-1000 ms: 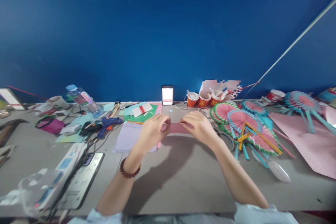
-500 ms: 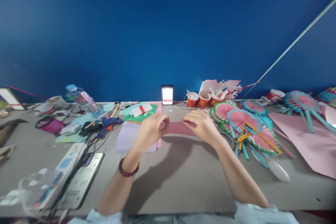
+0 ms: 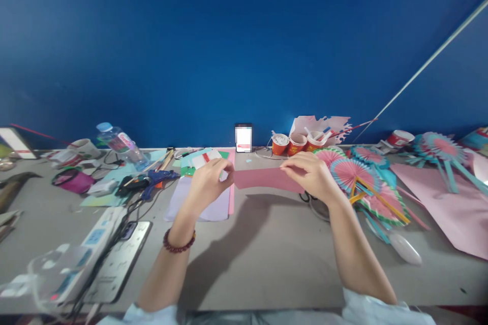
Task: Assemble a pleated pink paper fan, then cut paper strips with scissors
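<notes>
A pink strip of paper (image 3: 261,179) is stretched level between both my hands, held a little above the grey table (image 3: 267,259). My left hand (image 3: 208,184) pinches its left end; a dark red bead bracelet (image 3: 178,244) sits on that wrist. My right hand (image 3: 312,175) pinches the right end, fingers closed over the top edge. Under my left hand lie a pale lilac sheet (image 3: 190,205) and a pink sheet edge.
Pink and teal paper fans (image 3: 362,183) lie right of my hands, a large pink sheet (image 3: 450,208) beyond. Three orange cups (image 3: 295,143) and a phone (image 3: 243,138) stand at the blue wall. A glue gun (image 3: 147,181), bottle (image 3: 120,143), power strip (image 3: 95,244) crowd the left.
My hands have moved apart and lifted slightly. The pink strip between them shows much longer now; the right hand went right toward the fans, the left hand went a little left.
</notes>
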Demonstrator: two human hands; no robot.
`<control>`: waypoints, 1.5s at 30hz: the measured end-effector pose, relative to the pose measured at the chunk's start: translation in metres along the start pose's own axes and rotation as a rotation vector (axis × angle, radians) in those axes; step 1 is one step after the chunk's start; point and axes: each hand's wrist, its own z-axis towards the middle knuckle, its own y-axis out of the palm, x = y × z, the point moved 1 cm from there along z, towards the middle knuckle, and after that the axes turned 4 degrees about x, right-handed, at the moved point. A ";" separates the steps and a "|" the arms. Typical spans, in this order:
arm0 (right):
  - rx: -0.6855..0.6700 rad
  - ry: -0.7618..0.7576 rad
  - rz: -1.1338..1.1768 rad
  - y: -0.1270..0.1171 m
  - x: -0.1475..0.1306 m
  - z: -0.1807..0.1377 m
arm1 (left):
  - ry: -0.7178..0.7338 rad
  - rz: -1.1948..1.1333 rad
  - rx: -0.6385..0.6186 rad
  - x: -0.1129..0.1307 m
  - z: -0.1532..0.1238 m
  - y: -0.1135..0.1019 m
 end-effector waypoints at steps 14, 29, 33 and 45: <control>-0.182 0.078 0.172 -0.011 0.014 -0.005 | -0.318 -0.541 -0.117 -0.030 0.008 0.030; -0.111 0.033 0.270 0.011 0.005 -0.001 | -0.768 -1.529 -0.710 0.021 -0.017 0.120; -0.070 0.038 0.288 0.009 0.006 0.000 | -0.854 -1.653 -0.566 0.019 -0.019 0.129; -0.201 0.578 0.769 0.068 0.033 -0.009 | -0.989 -1.714 -0.183 0.009 -0.015 0.137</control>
